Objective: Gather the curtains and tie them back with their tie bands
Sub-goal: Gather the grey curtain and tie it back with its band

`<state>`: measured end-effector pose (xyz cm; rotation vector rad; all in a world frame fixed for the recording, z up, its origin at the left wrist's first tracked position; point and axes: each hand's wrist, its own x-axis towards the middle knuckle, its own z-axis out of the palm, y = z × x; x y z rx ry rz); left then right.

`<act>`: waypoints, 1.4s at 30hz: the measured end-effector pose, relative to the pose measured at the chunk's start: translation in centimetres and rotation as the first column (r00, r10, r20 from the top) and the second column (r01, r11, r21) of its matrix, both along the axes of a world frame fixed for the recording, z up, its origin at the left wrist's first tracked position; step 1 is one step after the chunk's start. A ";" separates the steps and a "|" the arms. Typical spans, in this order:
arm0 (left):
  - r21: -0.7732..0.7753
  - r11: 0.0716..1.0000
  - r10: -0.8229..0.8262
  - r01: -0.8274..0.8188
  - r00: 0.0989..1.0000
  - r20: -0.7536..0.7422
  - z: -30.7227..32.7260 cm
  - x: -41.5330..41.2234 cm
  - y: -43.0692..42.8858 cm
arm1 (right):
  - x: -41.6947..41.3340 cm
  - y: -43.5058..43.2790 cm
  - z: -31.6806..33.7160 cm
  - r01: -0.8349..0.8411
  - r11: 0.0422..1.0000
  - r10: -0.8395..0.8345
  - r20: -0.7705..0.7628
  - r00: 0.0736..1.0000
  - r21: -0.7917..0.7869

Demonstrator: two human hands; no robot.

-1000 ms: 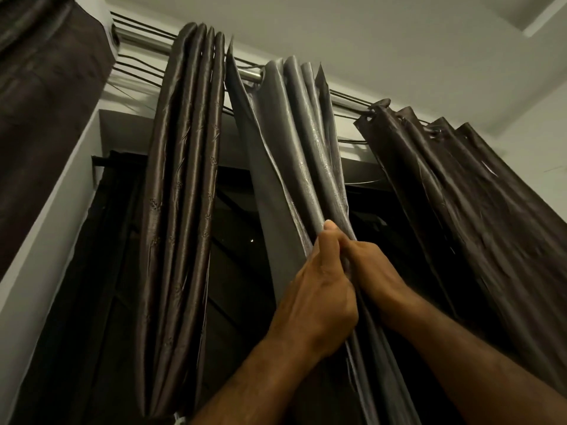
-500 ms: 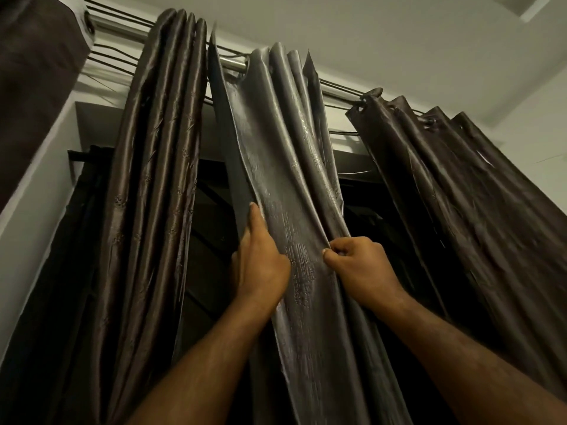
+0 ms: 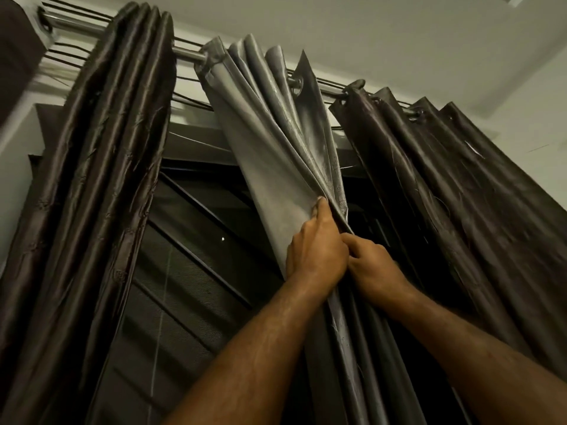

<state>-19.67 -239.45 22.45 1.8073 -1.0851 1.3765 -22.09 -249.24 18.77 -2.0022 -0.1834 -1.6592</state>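
Observation:
A silver-grey curtain (image 3: 276, 139) hangs from the metal rod (image 3: 187, 53) in the middle, its folds pulled together into a bunch. My left hand (image 3: 316, 250) grips the bunched folds from the left, thumb pointing up along the fabric. My right hand (image 3: 374, 268) holds the same bunch from the right, touching my left hand. A dark brown curtain (image 3: 101, 179) hangs gathered on the left. Another dark brown curtain (image 3: 460, 194) hangs spread on the right. No tie band shows.
Behind the curtains is a dark window (image 3: 190, 271) with a mesh screen and slanted bars. Thin cables (image 3: 61, 53) run along the rod. The white ceiling (image 3: 368, 32) and wall are above and to the right. A dark cloth (image 3: 15, 50) hangs at top left.
My left hand swept the grey curtain's left edge rightward and now meets my right hand, bunching the folds. The window shows more on the left.

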 end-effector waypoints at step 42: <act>-0.237 0.957 -0.182 0.169 0.983 -0.034 -5.2 3.9 7.1 | 1.9 6.2 -2.9 -0.630 0.736 0.597 0.202 0.776 0.246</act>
